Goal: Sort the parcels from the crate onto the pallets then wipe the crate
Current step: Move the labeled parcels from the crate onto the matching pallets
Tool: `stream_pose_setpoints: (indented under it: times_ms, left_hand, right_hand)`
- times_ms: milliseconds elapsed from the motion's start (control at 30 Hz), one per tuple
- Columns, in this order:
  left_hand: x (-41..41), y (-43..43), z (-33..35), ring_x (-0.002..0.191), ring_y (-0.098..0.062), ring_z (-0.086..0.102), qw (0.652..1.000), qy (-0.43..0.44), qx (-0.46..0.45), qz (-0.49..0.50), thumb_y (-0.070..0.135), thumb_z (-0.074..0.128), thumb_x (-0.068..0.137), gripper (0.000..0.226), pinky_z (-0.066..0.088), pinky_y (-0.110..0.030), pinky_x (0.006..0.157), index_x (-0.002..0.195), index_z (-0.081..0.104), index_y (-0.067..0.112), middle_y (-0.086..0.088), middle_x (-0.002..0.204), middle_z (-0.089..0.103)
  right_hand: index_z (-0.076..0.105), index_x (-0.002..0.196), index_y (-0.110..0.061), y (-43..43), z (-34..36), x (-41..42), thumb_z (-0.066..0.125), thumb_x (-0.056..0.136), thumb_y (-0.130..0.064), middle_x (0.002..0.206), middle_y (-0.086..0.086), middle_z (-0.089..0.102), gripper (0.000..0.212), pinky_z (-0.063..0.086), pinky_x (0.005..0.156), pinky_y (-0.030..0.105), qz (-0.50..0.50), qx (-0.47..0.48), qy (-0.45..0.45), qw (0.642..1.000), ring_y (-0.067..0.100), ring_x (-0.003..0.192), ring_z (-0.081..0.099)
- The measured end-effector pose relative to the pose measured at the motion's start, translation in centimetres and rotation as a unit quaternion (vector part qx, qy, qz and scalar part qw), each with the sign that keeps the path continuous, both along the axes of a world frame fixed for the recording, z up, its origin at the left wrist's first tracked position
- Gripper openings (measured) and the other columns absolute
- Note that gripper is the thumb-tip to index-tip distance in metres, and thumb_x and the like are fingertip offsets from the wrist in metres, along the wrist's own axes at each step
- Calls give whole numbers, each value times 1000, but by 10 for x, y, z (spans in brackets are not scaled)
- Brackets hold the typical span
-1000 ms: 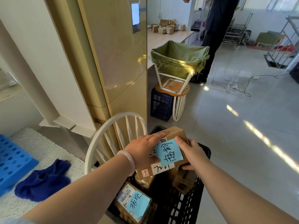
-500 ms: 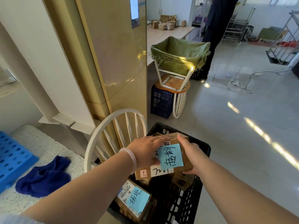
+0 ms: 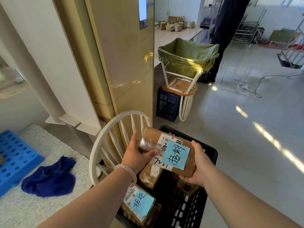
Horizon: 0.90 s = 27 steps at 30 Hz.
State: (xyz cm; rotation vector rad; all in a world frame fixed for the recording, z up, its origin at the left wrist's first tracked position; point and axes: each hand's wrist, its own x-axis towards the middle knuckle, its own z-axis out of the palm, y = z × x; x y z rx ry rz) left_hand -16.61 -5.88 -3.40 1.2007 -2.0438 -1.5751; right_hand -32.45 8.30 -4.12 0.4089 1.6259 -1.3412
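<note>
Above the crate (image 3: 212, 154), left hand (image 3: 136, 155) and right hand (image 3: 197, 163) clasp the parcel (image 3: 167, 152) by opposite ends; the blue pallet (image 3: 14, 158), probably its target, lies leftward.

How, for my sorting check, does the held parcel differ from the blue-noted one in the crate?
The held parcel is gripped by left hand and right hand above the crate; the crate parcel lies untouched in its near corner. Their notes bear different writing. Both are brown with blue notes.
</note>
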Motion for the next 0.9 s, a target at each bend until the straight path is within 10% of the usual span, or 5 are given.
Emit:
stream_pose_setpoints:
  times_ms: [133,267,433,667,900]
  left_hand:
    - [2,-7,-4,95,-8,69,1000,-4,12,-2,33,83,73,87,58,-37,87,146,35,33,11,110,69]
    - [2,-10,4,90,-5,70,1000,-17,2,-22,33,79,78,82,58,-32,83,146,32,33,10,108,69]
    - [4,-20,9,100,-7,67,994,-60,-20,-86,31,76,83,71,54,-39,95,143,39,29,11,110,69]
    - [-4,-20,17,102,-10,64,986,-97,-56,-127,31,77,80,73,56,-29,86,143,40,32,8,117,64]
    - [0,-9,9,130,-16,42,987,-33,-149,-50,33,80,77,82,44,-37,107,146,35,35,4,147,35]
  right_hand:
    - [64,107,-20,-2,2,4,50,89,-66,94,15,74,51,46,93,58,33,11,37,999,37,97,65]
    - [43,142,-30,-6,11,6,44,99,-50,94,9,73,47,55,66,35,59,25,172,983,22,85,70]
    - [46,142,-37,5,16,1,52,95,-50,135,-5,56,49,49,80,30,282,40,374,883,8,108,58]
    - [37,145,-46,4,9,13,73,84,-39,108,-19,68,71,57,86,35,412,28,347,842,2,98,65]
    - [43,141,-38,-1,11,29,61,95,-38,107,-16,66,50,48,63,18,340,1,315,886,2,92,65]
